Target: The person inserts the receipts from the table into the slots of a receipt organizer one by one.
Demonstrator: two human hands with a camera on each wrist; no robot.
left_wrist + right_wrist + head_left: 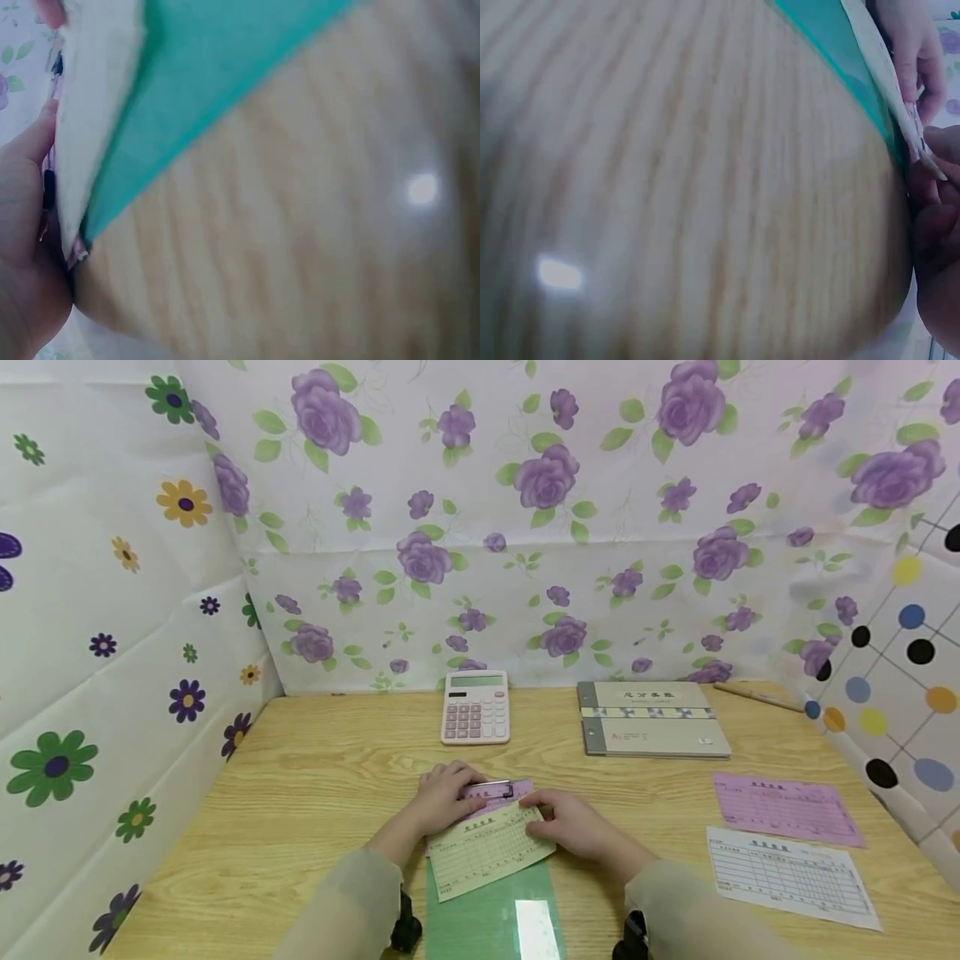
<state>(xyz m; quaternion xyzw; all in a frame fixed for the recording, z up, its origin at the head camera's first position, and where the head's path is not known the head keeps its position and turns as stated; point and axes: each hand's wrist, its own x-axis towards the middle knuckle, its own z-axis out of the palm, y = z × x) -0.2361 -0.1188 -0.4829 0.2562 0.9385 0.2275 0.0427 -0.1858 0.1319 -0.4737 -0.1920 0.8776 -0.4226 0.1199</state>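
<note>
A yellow rectangular paper slip [487, 853] is pinched by the right hand [576, 828] over a green rectangular clipboard [480, 928], whose silver metal clip [489, 789] is touched by the loosely extended left hand [444, 798].

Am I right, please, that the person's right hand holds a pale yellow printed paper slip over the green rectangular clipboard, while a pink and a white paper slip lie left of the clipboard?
Not quite: the pink paper slip and white paper slip lie right of the green clipboard, as the head view shows; the right hand does hold the pale yellow slip over it.
</note>
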